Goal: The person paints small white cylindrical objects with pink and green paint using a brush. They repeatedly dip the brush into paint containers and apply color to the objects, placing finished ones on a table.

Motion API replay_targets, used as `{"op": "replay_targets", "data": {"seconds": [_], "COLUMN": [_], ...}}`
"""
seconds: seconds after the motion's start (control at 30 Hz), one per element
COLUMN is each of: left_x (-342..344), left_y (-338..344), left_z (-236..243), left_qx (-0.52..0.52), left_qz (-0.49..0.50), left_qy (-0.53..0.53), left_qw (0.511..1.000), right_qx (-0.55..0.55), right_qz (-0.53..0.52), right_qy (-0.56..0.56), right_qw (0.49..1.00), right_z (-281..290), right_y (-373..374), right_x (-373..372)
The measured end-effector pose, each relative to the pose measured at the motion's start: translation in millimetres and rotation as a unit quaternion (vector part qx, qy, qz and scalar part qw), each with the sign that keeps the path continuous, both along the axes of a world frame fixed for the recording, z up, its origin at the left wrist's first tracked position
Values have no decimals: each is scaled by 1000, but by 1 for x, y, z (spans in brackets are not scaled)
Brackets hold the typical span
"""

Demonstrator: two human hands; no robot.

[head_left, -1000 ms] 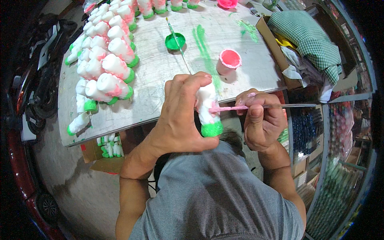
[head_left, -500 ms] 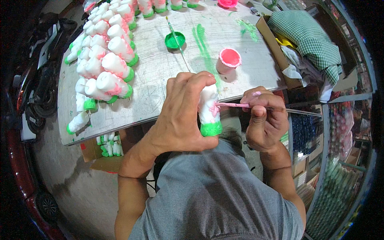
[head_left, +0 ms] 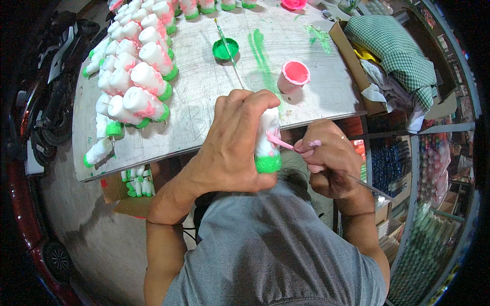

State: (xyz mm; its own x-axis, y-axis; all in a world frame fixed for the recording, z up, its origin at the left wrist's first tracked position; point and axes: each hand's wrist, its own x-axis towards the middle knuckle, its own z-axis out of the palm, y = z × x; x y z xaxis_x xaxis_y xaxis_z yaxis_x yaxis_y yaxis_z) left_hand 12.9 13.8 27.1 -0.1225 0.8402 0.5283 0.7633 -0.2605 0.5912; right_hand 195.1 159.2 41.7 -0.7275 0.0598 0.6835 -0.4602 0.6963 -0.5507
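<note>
In my left hand [head_left: 227, 143] a white candle [head_left: 269, 145] with a green base stands upright, pinched between thumb below and fingers above. Its side carries a patch of pink paint. My right hand [head_left: 332, 158] is closed round a thin paintbrush [head_left: 286, 146], whose pink-coated tip touches the candle's side. The brush slants down to the right, its handle end sticking out past my wrist. Pink paint also marks my right fingers. Beyond my hands on the table [head_left: 199, 102] stands a small tub of pink paint [head_left: 294, 76].
Rows of white candles [head_left: 148, 76] with pink patches and green bases fill the table's left side. A green paint dish [head_left: 225, 49] has another brush [head_left: 229, 53] across it. At right is a carton [head_left: 357, 71] with cloths; below the table's left edge, a box of candles [head_left: 138, 184].
The paintbrush has tilted from nearly level to sloping down to the right. My right hand has turned and lowered slightly, while my left hand still holds the candle in about the same place.
</note>
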Motion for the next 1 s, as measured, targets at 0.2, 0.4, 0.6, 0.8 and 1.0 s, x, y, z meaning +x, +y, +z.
{"op": "replay_targets", "data": {"seconds": [0.2, 0.4, 0.6, 0.8, 1.0], "left_x": [0, 0, 0, -1, -1], "left_y": [-1, -1, -3, -2, -1], "left_z": [-1, -1, -3, -2, -3], "left_qx": [-4, 0, -1, -6, -16], "left_qz": [-10, -30, -30, -27, -18], "left_qy": [-1, -9, -14, -17, -48], "left_qw": [1000, 1000, 999, 999, 999], "right_qx": [-147, -213, -249, -246, -267], "right_qz": [-74, -147, -142, -133, -107], "right_qy": [32, -20, -12, 4, 33], "right_qw": [986, 966, 958, 960, 957], "right_z": [-7, -14, -20, -23, -29], "right_y": [-7, -1, -1, -3, -3], "right_x": [-2, -15, -23, -17, -9]}}
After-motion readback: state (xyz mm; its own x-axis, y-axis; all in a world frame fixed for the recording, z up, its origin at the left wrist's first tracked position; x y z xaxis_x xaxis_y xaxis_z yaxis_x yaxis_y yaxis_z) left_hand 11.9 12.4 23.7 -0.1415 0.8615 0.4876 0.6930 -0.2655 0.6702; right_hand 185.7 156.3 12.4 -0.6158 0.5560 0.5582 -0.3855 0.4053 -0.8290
